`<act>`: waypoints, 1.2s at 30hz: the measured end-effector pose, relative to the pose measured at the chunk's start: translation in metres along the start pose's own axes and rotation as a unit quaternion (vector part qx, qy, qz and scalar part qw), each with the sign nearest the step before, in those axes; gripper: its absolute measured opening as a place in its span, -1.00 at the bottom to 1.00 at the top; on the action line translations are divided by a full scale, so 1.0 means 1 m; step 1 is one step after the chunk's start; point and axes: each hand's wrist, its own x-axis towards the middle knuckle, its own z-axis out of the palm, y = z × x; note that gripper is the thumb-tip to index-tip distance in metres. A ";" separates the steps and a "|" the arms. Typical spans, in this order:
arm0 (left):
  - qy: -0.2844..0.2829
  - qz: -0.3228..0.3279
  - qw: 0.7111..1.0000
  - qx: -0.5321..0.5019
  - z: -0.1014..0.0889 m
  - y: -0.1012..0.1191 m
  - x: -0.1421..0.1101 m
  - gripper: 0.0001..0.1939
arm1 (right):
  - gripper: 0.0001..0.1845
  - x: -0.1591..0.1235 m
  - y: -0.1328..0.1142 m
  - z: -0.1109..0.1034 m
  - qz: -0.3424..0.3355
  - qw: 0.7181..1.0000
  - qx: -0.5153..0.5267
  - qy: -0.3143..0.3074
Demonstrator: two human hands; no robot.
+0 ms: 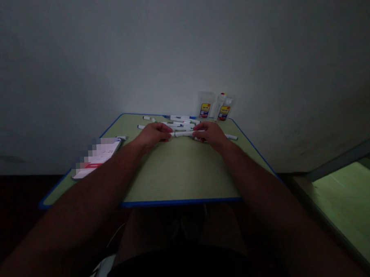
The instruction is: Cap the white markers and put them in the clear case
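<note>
A white marker point(184, 133) lies crosswise between my two hands, low over the far part of the table. My left hand point(155, 134) pinches its left end, and my right hand point(209, 133) pinches its right end. Just beyond, several white markers point(178, 125) with blue or green ends are heaped side by side. Another marker point(231, 137) with a green end pokes out to the right of my right hand. A white marker cap or short marker piece point(146, 117) lies at the far left of the heap.
Two clear plastic pouches with yellow and blue labels, a left pouch point(205, 110) and a right pouch point(224, 111), stand against the wall point(181, 53). A partly blurred booklet or pad point(103, 157) lies at the left. The pale green table point(180, 175) has a blue edge.
</note>
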 end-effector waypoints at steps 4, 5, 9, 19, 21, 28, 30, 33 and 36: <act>0.000 0.012 1.000 0.013 -0.002 -0.004 0.002 -0.76 | -0.80 0.002 0.003 -0.001 -0.006 1.000 -0.005 0.002; -0.001 0.016 1.000 0.020 -0.002 -0.005 0.002 -0.76 | -0.79 0.002 0.003 -0.001 -0.008 1.000 -0.004 0.001; 0.002 0.035 0.999 0.037 -0.004 -0.007 0.003 -0.74 | -0.80 0.004 0.006 -0.001 -0.014 1.000 0.015 -0.010; 0.011 0.052 0.997 0.054 -0.003 -0.006 0.004 -0.73 | -0.87 0.005 0.003 0.001 0.017 0.997 0.068 -0.012; 0.015 0.052 0.997 0.059 -0.003 -0.007 0.005 -0.73 | -0.86 0.006 0.003 0.001 0.017 0.997 0.075 -0.016; -0.001 0.047 0.996 0.075 -0.006 -0.007 0.005 -0.72 | -0.86 0.006 0.003 0.000 0.005 0.996 0.090 -0.013; 0.002 0.052 0.996 0.078 -0.005 -0.006 0.004 -0.72 | -0.87 0.006 0.003 0.000 0.008 0.995 0.095 -0.011; 0.009 0.049 0.996 0.068 -0.005 -0.005 0.002 -0.74 | -0.88 0.006 0.003 0.000 0.011 0.994 0.107 -0.009; 0.002 0.040 0.998 0.049 -0.004 -0.005 0.002 -0.77 | -0.89 0.006 0.003 0.000 0.017 0.992 0.121 -0.008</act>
